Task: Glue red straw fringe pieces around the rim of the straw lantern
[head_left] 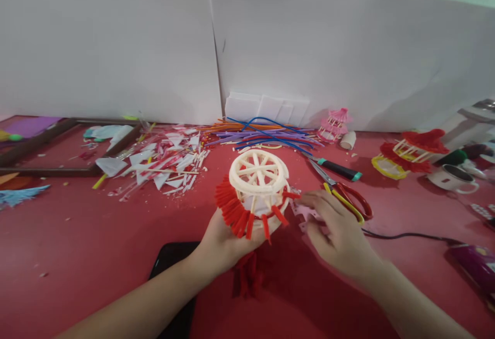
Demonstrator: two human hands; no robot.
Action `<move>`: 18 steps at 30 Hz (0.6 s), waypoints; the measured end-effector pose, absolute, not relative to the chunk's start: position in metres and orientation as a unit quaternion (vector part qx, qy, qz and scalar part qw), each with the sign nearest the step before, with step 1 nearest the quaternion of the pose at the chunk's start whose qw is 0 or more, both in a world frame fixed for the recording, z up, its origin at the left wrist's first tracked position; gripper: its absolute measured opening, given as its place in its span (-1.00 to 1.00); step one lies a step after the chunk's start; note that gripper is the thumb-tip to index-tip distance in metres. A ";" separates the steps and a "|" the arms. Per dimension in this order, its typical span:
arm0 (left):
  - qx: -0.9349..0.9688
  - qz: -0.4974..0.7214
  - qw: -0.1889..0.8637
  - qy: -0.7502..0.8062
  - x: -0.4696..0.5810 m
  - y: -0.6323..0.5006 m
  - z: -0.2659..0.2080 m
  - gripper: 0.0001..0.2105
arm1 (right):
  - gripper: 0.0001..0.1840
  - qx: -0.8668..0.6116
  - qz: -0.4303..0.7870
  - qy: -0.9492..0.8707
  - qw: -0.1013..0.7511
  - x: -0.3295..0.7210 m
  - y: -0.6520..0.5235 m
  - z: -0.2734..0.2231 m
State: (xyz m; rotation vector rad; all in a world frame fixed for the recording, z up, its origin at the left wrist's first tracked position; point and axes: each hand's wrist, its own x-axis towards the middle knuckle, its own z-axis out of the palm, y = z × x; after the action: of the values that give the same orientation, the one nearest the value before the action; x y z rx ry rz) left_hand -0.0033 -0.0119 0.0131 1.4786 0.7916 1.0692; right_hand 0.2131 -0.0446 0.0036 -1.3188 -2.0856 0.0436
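My left hand (224,238) is closed around the underside of a small round craft model (257,174), holding it above the table. The model has a cream, wheel-like top with spokes and thin cream posts below. Fuzzy red pipe-cleaner strips (234,207) fan out around its left and front, packed closely at left and spaced apart at front. Beside the model's right side is my right hand (336,230), slightly blurred, thumb and fingers apart. Its fingertips are close to a red strip (291,194) sticking out there; whether they touch it, I cannot tell.
More red strips (249,274) lie below the model, near a black phone-like slab (174,256). Red-handled scissors (353,199), a dark-handled tool (339,169) and a mug (454,179) are at right. Pipe cleaners (263,135) and scraps (166,161) lie at the back.
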 end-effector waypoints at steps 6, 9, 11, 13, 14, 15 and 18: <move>0.611 0.472 0.549 0.321 -0.006 -0.010 0.009 -0.67 | -0.50 -0.579 0.018 -0.806 0.121 0.248 -0.038 -0.006; 0.565 0.465 0.612 0.300 -0.008 -0.010 -0.002 -0.55 | -0.51 -0.573 0.036 -0.812 0.105 0.252 -0.038 -0.015; 0.535 0.452 0.650 0.294 -0.009 -0.009 -0.006 -0.57 | -0.50 -0.578 0.020 -0.808 0.114 0.253 -0.038 -0.020; 0.520 0.444 0.667 0.295 -0.009 -0.009 -0.007 -0.58 | -0.50 -0.588 0.013 -0.801 0.109 0.253 -0.038 -0.023; 0.517 0.446 0.668 0.296 -0.009 -0.009 -0.006 -0.55 | -0.51 -0.592 0.017 -0.800 0.099 0.253 -0.037 -0.023; 0.518 0.449 0.665 0.296 -0.009 -0.009 -0.005 -0.49 | -0.54 -0.595 0.020 -0.798 0.089 0.253 -0.036 -0.023; 0.525 0.463 0.638 0.322 -0.008 -0.009 0.001 -0.34 | -0.58 -0.608 0.002 -0.789 0.088 0.252 -0.032 -0.019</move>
State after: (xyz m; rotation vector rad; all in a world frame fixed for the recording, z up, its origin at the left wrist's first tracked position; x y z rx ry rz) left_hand -0.0076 -0.0095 0.0010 1.1975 0.7341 1.0562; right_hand 0.2517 -0.0321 -0.0193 -1.8097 -2.3503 0.0056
